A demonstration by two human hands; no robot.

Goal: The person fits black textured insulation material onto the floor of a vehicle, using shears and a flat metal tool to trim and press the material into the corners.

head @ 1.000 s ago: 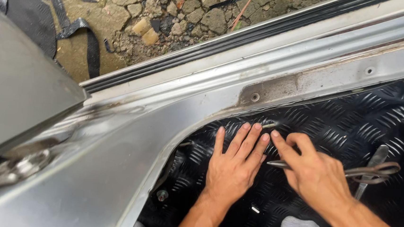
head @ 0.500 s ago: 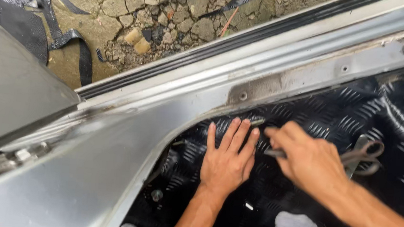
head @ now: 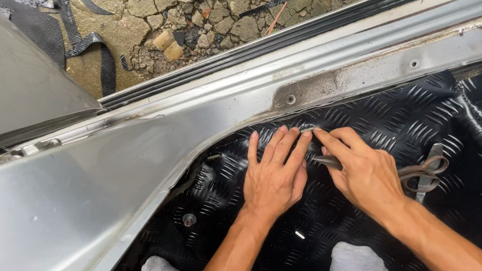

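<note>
Down on the black ribbed mat (head: pixel 400 124), our left hand (head: pixel 274 174) lies flat with its fingers spread, their tips just short of the mat's upper edge where it meets the grey sill (head: pixel 336 74). Just beside it on the mat, our right hand (head: pixel 365 172) is closed around scissors (head: pixel 419 170), the blades pointing toward the left fingertips and the handle loops sticking out behind the palm. Near the mat's lower left corner sits a bolt (head: pixel 189 219).
</note>
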